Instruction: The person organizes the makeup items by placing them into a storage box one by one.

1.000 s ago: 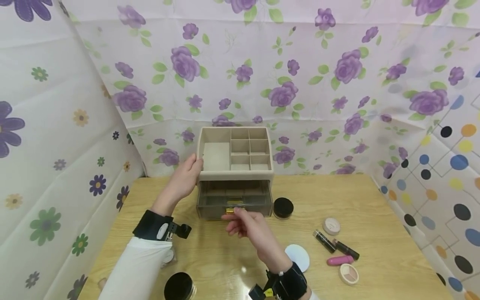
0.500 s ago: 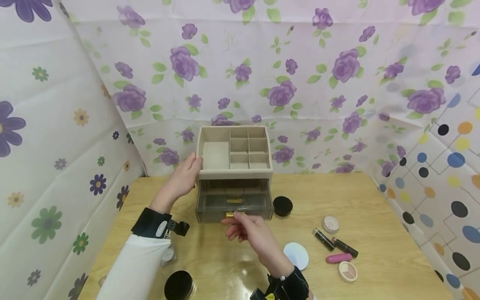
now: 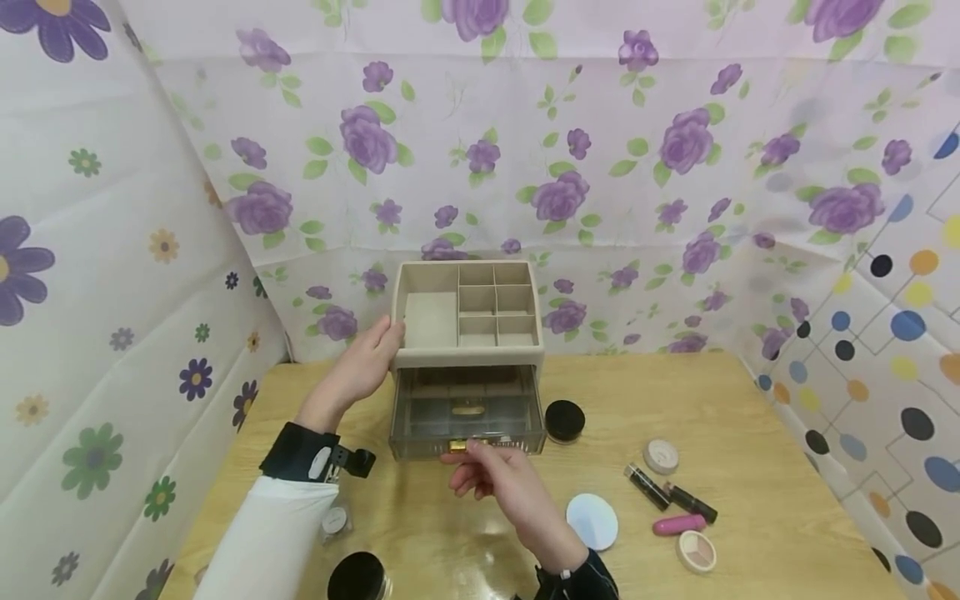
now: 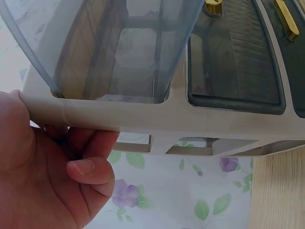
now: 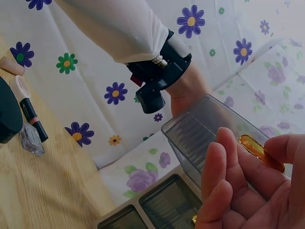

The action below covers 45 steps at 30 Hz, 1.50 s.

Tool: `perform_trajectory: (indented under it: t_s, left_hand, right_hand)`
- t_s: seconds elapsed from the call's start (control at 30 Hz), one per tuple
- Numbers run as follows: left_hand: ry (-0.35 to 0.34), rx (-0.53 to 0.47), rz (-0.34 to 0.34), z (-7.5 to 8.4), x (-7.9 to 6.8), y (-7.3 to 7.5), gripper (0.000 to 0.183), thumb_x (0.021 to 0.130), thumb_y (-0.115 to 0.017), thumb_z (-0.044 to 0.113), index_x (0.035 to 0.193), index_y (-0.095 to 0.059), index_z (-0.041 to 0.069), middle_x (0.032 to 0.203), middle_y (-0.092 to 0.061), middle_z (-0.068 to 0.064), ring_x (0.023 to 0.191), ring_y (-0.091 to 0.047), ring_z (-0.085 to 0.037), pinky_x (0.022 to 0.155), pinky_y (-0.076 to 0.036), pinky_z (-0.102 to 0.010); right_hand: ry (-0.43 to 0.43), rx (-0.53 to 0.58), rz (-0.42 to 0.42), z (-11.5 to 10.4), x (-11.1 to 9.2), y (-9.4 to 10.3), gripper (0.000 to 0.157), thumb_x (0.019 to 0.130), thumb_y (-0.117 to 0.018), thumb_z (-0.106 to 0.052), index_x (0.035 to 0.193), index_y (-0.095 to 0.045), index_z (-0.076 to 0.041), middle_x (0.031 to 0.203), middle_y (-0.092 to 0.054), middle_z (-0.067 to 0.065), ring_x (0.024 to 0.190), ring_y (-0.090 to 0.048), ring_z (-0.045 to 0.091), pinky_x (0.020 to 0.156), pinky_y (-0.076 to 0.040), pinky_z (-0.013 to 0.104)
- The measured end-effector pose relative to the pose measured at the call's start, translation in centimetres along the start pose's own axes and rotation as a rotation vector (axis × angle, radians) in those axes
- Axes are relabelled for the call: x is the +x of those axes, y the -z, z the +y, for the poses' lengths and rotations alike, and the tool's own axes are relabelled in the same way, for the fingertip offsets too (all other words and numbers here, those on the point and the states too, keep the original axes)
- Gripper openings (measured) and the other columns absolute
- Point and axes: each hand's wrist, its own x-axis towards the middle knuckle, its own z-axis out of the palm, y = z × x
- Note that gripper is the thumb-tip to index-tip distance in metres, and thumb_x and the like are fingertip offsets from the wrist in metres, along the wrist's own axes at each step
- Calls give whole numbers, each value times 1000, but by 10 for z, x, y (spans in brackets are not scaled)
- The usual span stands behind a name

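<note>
A beige makeup organizer [image 3: 427, 321] with an open compartmented top stands against the back cloth. My left hand [image 3: 358, 365] grips its left side near the top front corner; the left wrist view shows the fingers [image 4: 93, 169] curled at the frame's edge. Below the top, a clear smoky drawer [image 3: 423, 429] is pulled well out and looks bare inside. Its gold handle [image 5: 252, 144] is pinched between the thumb and forefinger of my right hand [image 3: 504, 490], the other fingers loosely bent. Lower drawers with gold handles [image 4: 286, 19] are shut in the left wrist view.
A black-lidded jar [image 3: 565, 420] stands right of the organizer, another black-lidded jar [image 3: 356, 577] at the front. A white disc [image 3: 592, 521], black tubes [image 3: 647, 487], a pink tube [image 3: 678, 524] and round compacts [image 3: 697, 551] lie on the right. A small clear pot [image 3: 335, 522] lies by the left sleeve.
My right hand has drawn the top drawer further out toward me by its handle. The left hand has kept its grip on the organizer's side.
</note>
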Motion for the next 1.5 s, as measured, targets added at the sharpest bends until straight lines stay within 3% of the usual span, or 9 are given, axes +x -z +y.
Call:
perform_trajectory:
  t_s: [0.13,0.37,0.53,0.77,0.93,1.37,1.5]
  left_hand:
    - [0,-11,-5,-3,-1,-3,43,117,-28,47,110,-44,7,99,-45,-15,92,-50,-33,79,-42,-44]
    - [-19,-3,9,-5,1,-5,43,118,-28,44,114,-47,6,108,-52,-16,101,-54,-34,83,-45,-45]
    - [-37,14,28,-4,0,-4,42,118,-27,42,108,-44,6,96,-46,-13,90,-51,-32,80,-43,-45]
    - [-5,5,-5,-8,-5,-7,44,118,-26,44,113,-44,5,110,-49,-19,106,-52,-37,89,-42,-51]
    - [-40,14,5,-3,0,-4,42,118,-27,44,108,-43,6,93,-45,-14,85,-49,-32,76,-42,-44]
    - [-46,22,-21,1,0,1,43,118,-26,46,111,-42,6,92,-45,-13,86,-50,-31,76,-42,-44]
    - [-47,25,-19,1,0,1,43,118,-26,45,112,-43,6,96,-48,-15,89,-52,-32,77,-44,-44]
  right_hand:
    - [-3,3,-5,4,-2,0,49,112,-53,-43,114,-82,-4,84,-75,0,80,-69,15,74,-50,28]
    - [0,-3,-1,6,-3,2,50,112,-53,-44,114,-82,-4,84,-76,0,81,-70,16,74,-50,29]
    - [11,-2,-8,6,-3,2,50,112,-53,-44,113,-82,-3,85,-76,1,81,-70,16,75,-50,29]
    - [28,11,-15,11,-7,0,49,113,-52,-40,116,-81,-1,84,-76,0,79,-69,14,72,-49,27]
    - [59,6,19,10,-5,2,48,113,-52,-39,117,-81,-1,82,-76,1,79,-69,14,72,-49,27]
    - [59,-6,20,10,-7,-4,47,113,-53,-39,111,-83,-3,82,-77,1,77,-69,14,71,-48,27]
    - [61,9,34,10,-7,-4,50,112,-54,-38,103,-82,2,85,-78,2,77,-69,14,71,-48,27]
